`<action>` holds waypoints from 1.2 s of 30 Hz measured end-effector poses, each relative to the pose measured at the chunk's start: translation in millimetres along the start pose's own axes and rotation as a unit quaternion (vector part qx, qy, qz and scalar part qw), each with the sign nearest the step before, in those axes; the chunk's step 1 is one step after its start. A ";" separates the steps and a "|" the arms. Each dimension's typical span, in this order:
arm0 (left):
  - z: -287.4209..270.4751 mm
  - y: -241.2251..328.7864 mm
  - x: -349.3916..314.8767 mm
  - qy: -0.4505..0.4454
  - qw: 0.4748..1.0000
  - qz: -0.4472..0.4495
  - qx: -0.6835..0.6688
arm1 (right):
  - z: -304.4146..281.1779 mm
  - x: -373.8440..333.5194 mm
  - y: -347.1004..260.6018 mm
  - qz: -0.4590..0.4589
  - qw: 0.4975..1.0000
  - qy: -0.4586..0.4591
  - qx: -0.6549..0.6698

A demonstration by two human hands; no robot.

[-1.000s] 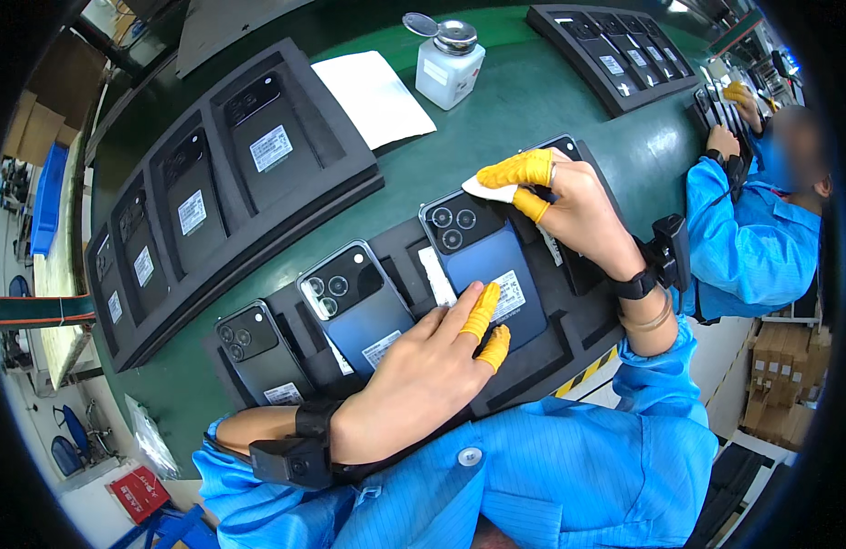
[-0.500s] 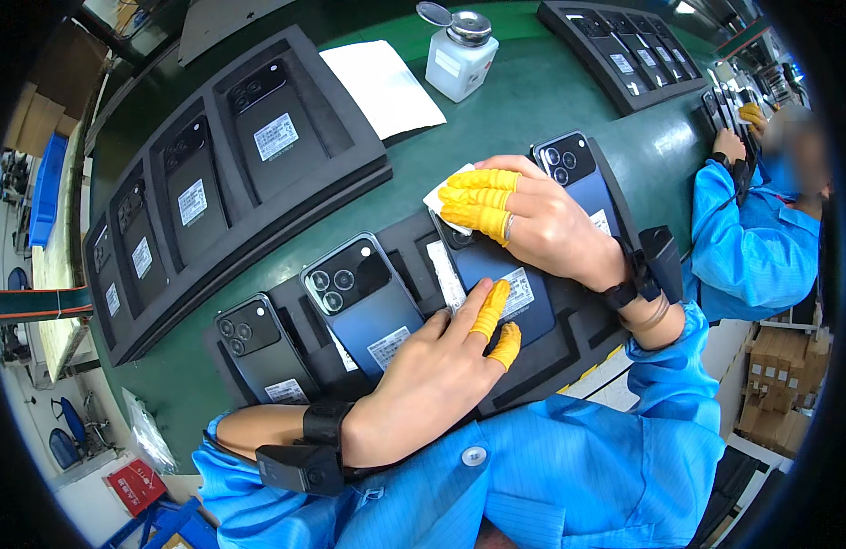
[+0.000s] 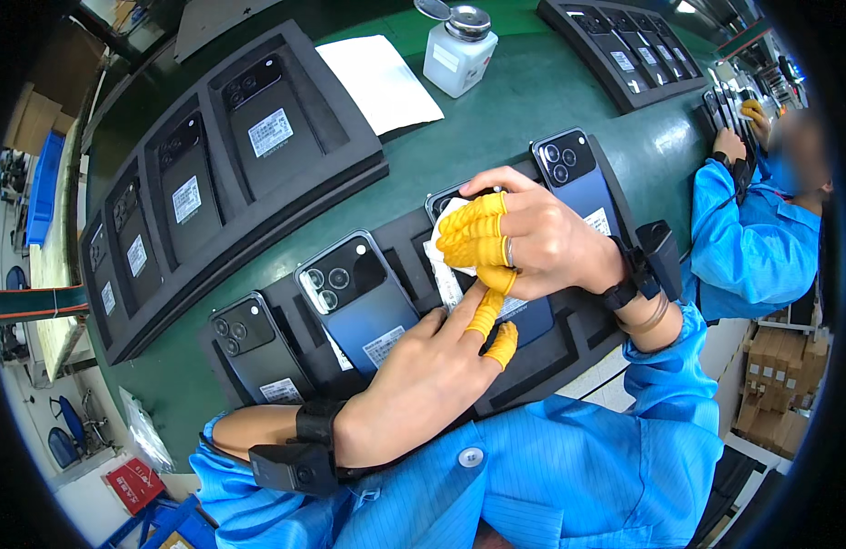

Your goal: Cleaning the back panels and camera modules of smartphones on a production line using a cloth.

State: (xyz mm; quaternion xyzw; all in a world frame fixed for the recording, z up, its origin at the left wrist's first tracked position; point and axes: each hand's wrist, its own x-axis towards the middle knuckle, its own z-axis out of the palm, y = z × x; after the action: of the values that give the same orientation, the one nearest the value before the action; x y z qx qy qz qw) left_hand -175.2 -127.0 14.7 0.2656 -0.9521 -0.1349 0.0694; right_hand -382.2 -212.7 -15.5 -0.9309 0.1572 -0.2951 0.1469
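Note:
A blue phone [image 3: 533, 322] lies face down in a black foam tray [image 3: 583, 311] in front of me. My right hand [image 3: 549, 236], with yellow finger cots, grips a white wipe [image 3: 452, 208] and presses it on the phone's back, below its camera block. Most of the wipe and the phone's label are hidden by the fingers. My left hand [image 3: 421, 384] rests with fingers stretched over the phone's lower left edge, two of them in yellow cots. Left of it lie another blue phone [image 3: 373, 306] and a dark phone [image 3: 266, 352]. A further blue phone [image 3: 583, 188] sits at the right end.
A second foam tray [image 3: 350, 174] with several dark phones stands at the far left. Behind are a white sheet [image 3: 382, 82] and a pump bottle [image 3: 457, 59] with its lid up. Another phone tray [image 3: 624, 96] is at the back right, near a co-worker in blue [image 3: 748, 242].
My right hand has moved the wipe down from the camera block along the phone's back, and its thumb has come close to my left fingers. My left hand has hardly moved.

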 end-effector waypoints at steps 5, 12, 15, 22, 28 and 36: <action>1.3 0.4 -0.7 0.026 0.999 0.017 0.017 | 4.8 2.0 4.4 0.052 0.996 0.047 -0.046; 6.0 -2.8 -1.1 0.044 0.998 0.036 0.013 | -9.9 -0.3 12.7 0.123 0.967 0.148 -0.169; 0.3 -1.9 -1.1 0.027 0.999 0.030 0.002 | -8.7 -0.2 9.8 0.127 0.968 0.138 -0.170; 0.4 -1.6 -0.6 0.042 0.999 0.026 0.007 | -13.1 -7.9 11.8 0.251 0.964 0.066 0.053; 1.9 -4.2 -1.3 0.040 0.998 0.040 0.002 | -1.9 -3.7 -5.2 0.122 0.981 0.093 -0.115; -1.9 -3.6 0.3 0.012 1.000 0.020 -0.001 | -11.0 -4.8 -6.1 0.059 0.996 0.050 -0.046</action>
State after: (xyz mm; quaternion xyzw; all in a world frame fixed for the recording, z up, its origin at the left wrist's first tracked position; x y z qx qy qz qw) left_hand -173.3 -130.6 15.5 0.2482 -0.9561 -0.1314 0.0842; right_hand -391.2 -207.3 -7.1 -0.9097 0.2327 -0.3247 0.1135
